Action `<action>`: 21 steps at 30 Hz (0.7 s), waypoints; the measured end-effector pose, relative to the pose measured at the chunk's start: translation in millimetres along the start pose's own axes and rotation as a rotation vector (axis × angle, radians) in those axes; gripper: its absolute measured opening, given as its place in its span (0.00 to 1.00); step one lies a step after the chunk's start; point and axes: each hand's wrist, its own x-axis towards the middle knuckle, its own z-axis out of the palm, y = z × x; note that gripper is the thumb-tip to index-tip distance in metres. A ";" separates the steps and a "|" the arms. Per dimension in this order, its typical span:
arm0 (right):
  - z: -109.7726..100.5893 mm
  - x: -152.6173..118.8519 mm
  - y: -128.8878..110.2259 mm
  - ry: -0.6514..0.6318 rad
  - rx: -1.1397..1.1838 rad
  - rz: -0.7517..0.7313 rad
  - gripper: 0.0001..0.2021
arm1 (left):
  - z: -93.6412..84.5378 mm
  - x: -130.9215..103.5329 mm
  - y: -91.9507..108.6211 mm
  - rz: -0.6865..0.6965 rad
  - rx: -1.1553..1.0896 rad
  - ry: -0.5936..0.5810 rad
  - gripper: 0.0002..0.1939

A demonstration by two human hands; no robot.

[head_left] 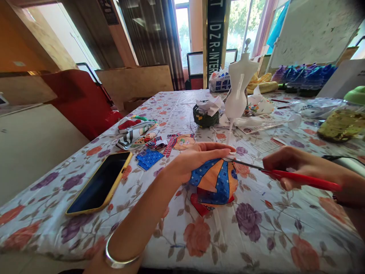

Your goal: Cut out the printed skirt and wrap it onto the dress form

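My left hand pinches the white top edge of a small blue and orange striped piece of fabric, shaped like a doll's skirt with some red at its bottom. In my right hand is a pair of red-handled scissors, its blades pointing left. The blade tips lie at the white edge, close to my left fingertips. Whether they cut into it I cannot tell. Just behind stands a white miniature dress form on a thin stem. Left of my left hand lie a blue dotted fabric piece and a patterned cutout.
A yellow-cased phone lies at the left on the flowered tablecloth. Further back are folded printed fabric, a dark green basket with white paper, a jar with a green lid and several blue and purple ruffled items.
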 end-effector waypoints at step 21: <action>0.7 0.5 -0.4 -0.047 -0.032 -0.002 0.22 | 3.3 0.7 -2.0 0.065 0.079 0.037 0.10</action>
